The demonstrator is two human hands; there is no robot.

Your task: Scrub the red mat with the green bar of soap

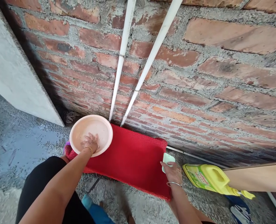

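My left hand (90, 141) reaches into a pale pink basin (108, 124), fingers spread under shallow, slightly cloudy water. A thin gold-coloured bracelet circles that wrist. The basin rests on the left end of a red textile-covered surface (135, 158), long and flat, beside the wall. At its right end, my right hand (174, 172) is closed around a pale mint-green block with rounded corners (168, 158); its exact kind I cannot make out. A silver-coloured bangle sits on the right wrist.
A brick wall (175, 99) rises behind, with two white pipes (149, 59) running down it. A yellow jug (205, 177) lies to the right near a wooden board (256, 177). A pale slab (16, 65) leans at left over wet concrete. A shoe (240, 214) shows at lower right.
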